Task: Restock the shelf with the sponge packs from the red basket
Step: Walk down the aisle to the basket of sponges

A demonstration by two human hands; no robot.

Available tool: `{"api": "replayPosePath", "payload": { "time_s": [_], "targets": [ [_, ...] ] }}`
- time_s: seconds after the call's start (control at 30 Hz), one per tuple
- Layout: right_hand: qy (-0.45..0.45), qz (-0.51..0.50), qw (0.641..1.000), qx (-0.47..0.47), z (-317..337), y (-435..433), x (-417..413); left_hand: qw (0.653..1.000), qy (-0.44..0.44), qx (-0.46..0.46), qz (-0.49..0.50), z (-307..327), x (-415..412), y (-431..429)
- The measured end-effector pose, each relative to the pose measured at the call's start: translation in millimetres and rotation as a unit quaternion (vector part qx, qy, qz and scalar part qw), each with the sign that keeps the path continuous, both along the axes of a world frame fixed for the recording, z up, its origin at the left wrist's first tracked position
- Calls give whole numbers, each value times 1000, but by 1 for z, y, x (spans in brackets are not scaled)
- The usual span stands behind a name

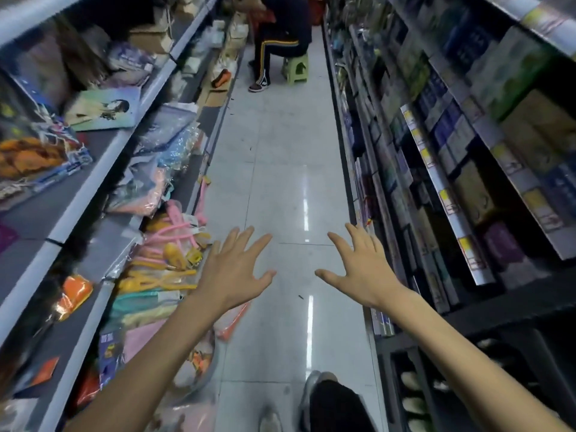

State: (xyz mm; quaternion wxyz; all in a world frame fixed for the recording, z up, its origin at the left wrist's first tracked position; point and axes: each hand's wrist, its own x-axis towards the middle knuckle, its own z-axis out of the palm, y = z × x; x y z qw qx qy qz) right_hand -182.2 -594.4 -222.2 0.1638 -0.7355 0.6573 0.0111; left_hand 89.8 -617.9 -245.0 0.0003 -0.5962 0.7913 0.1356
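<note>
My left hand (232,269) and my right hand (363,266) are both stretched out in front of me over the aisle floor, fingers spread and holding nothing. On the left, the grey shelves (93,179) carry bagged goods, among them orange packs (74,294) and pink and yellow items in clear bags (168,251). I cannot tell which of them are sponge packs. No red basket shows clearly; something red stands at the far end of the aisle (316,9), too blurred to name.
A person sits on a green stool (294,68) at the far end of the narrow aisle. The dark shelves on the right (452,157) hold boxed goods with yellow price tags. The tiled floor (280,169) runs between. My shoe (311,388) shows below.
</note>
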Motion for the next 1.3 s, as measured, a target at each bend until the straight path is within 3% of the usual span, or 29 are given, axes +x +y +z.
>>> {"api": "replayPosePath", "payload": {
  "time_s": [0.43,0.87,1.3],
  "targets": [
    [3,-34,999,-9,-9,-345,-69,997,-60,37,-32,11,-76,-352],
    [33,29,999,-29,8,-665,-113,999,-37,12,-9,37,-122,-655],
    [69,19,996,-61,50,-1042,-161,1000,4,-14,-17,64,-157,-1051]
  ]
}}
